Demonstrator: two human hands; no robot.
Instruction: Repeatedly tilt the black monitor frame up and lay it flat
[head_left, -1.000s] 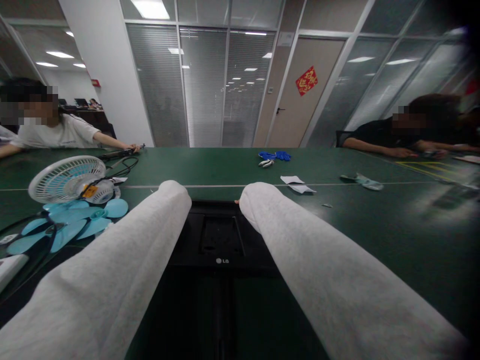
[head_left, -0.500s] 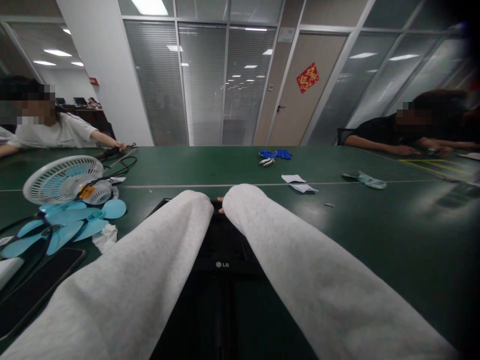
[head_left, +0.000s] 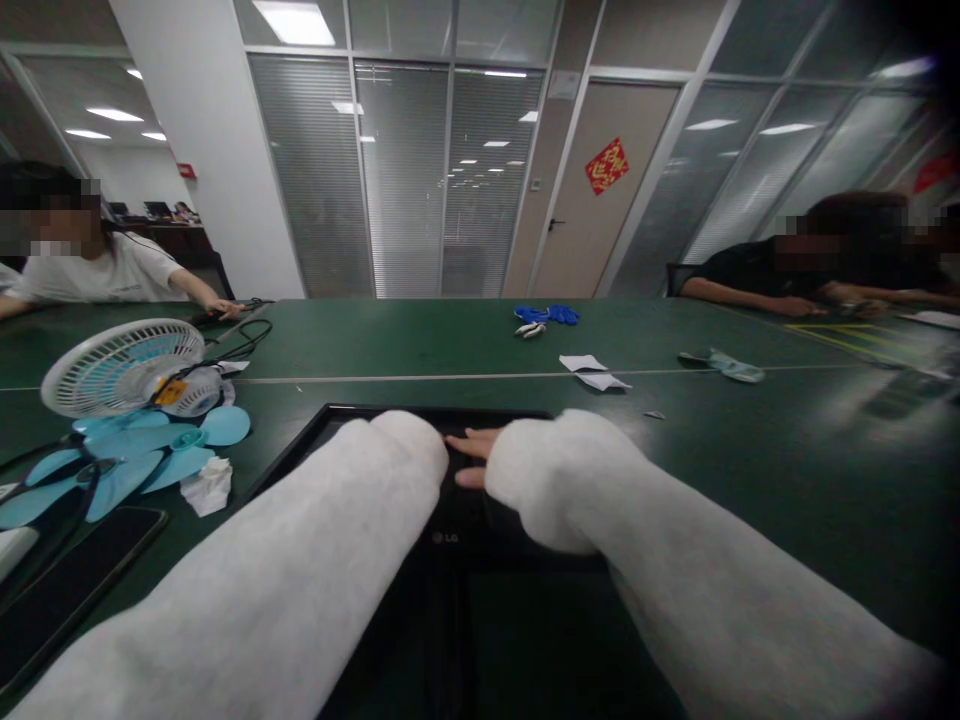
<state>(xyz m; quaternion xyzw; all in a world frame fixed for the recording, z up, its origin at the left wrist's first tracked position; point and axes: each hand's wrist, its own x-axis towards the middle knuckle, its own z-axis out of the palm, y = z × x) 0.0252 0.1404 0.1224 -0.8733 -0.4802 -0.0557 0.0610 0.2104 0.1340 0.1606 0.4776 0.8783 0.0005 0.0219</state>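
Note:
A black LG monitor (head_left: 450, 510) lies in front of me on the green table, and a dark stand-like part stretches from it toward me. My right hand (head_left: 476, 456) is over the monitor's dark surface, its visible fingers stretched out and spread, holding nothing. Whether the fingertips touch the surface I cannot tell. My left grey sleeve (head_left: 352, 510) crosses the monitor's left part. It hides my left hand, so those fingers do not show.
To the left are a fan head (head_left: 127, 368), blue fan blades (head_left: 142, 455), crumpled tissue (head_left: 208, 487) and a dark phone-like slab (head_left: 82, 590). Farther off lie blue gloves (head_left: 551, 315), paper (head_left: 592, 372) and a pale green item (head_left: 731, 366). People sit left and right.
My forearms have spread apart, the right one shifting right. More of the monitor's far edge and my right fingers now show. The camera view has tilted up slightly.

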